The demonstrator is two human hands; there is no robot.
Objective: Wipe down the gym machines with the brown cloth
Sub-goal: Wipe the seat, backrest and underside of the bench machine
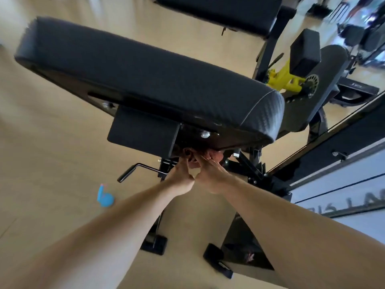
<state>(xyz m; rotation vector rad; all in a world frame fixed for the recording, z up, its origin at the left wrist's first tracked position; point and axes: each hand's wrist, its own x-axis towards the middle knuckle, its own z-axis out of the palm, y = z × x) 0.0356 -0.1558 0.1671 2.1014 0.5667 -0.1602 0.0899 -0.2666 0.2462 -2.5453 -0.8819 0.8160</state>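
Figure: cleaning of 1 padded gym machine, seen from above; positions are given relative to the black pad (145, 76).

Floor (52, 142): pale, running beneath and around the pad. Nothing on it shows whether it has been cleaned.

Black pad: long and tilted, filling the upper middle of the view. Its top shows no cloth and no visible streaks, so whether it has been wiped cannot be judged.

Other machines: 1 further black bench (218, 11) beyond the pad, and 1 machine with a yellow bracket (285, 78) to the right of it. Judged from the task, these probably remain to be done.

Frame (250, 167): black steel below the pad's near end, with a side handle (133, 170) to the left.

Left hand (179, 180) and right hand (210, 178): both reach under the pad's near end, side by side and touching. Their fingers disappear beneath the pad, so how far they are curled cannot be told.

Brown cloth (214, 155): bunched against the underside of the pad, just beyond the fingers. The work now appears to be on the underside and bracket.

Blue object (105, 198): on the floor, left of and below the pad; blurred, perhaps a spray bottle.
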